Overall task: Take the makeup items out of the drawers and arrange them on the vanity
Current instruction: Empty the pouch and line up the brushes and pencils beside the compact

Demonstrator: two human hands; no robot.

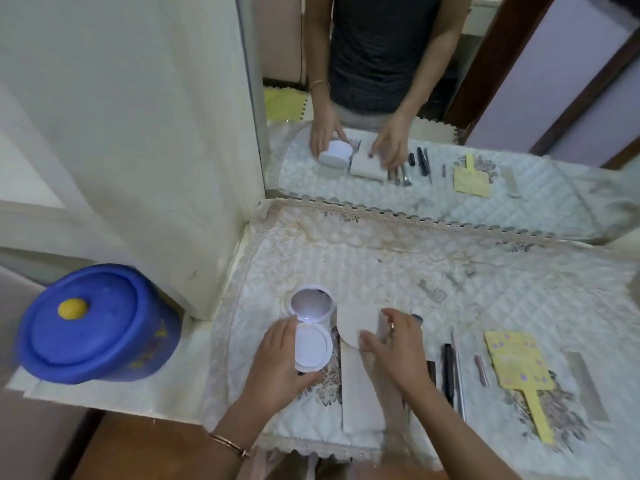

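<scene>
White round compact (312, 336) open, mirrored lid up, left hand (280, 362) gripping base

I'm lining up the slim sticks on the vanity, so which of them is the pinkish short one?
The short pinkish stick lying just left of the yellow hand mirror, farthest right. The black pencil and silver stick are longer and lie nearer the right hand.

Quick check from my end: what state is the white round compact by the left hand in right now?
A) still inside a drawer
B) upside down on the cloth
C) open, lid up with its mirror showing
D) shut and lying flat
C: the white compact stands open on the vanity cloth, mirror lid raised, with the left hand gripping its base.
</scene>
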